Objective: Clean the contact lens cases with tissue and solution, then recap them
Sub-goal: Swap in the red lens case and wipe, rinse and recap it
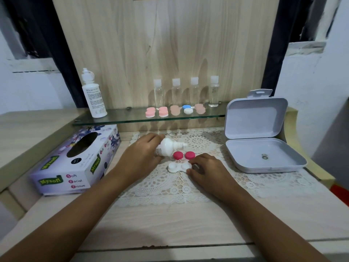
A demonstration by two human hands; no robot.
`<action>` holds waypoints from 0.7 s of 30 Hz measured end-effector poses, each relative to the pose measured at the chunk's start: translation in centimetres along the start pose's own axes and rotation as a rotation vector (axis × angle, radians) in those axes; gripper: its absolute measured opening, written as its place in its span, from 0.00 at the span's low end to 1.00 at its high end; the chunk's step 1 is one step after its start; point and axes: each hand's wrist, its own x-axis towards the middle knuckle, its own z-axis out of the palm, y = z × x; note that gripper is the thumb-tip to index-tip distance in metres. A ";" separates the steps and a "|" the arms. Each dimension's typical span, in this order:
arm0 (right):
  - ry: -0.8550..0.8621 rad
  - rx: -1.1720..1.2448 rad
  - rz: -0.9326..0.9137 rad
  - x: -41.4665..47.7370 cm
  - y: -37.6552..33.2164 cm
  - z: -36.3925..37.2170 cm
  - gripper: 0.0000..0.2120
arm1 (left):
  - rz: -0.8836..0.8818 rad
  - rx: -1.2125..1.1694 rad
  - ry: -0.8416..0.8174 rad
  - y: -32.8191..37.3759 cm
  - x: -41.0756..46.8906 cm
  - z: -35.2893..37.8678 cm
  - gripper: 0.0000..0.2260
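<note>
The left hand (143,150) grips the tilted bottle (168,148) just behind the open lens case (175,167). The right hand (209,171) pinches the case's right cup. The caps (178,155) lie just behind it. Risk: a hard squeeze may overshoot and wet the doily (170,188).

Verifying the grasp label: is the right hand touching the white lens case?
Touching. Head view: fingers of the right hand pinch the white lens case.

The table (170,224) and back panel (151,44) are pale wood grain, matt. The doily (170,186) is white openwork lace. The shelf (132,118) is clear, glossy glass. The grey box (255,114) is smooth matt plastic, the tissue box (79,167) glossy printed card. The bottle (168,146), case (174,167) and caps (178,155) are smooth plastic.
</note>
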 end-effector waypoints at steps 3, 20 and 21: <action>-0.007 -0.007 0.005 0.0 0.0 -0.1 0.13 | -0.276 -0.233 0.055 0.6 0.1 -0.2 0.23; -0.004 -0.014 0.014 0.0 -0.2 0.0 0.14 | -0.864 -0.649 0.188 -1.4 -0.5 1.3 0.25; -0.004 -0.012 0.016 0.0 -0.2 0.0 0.14 | -0.863 -0.666 0.175 -1.4 -0.5 1.3 0.26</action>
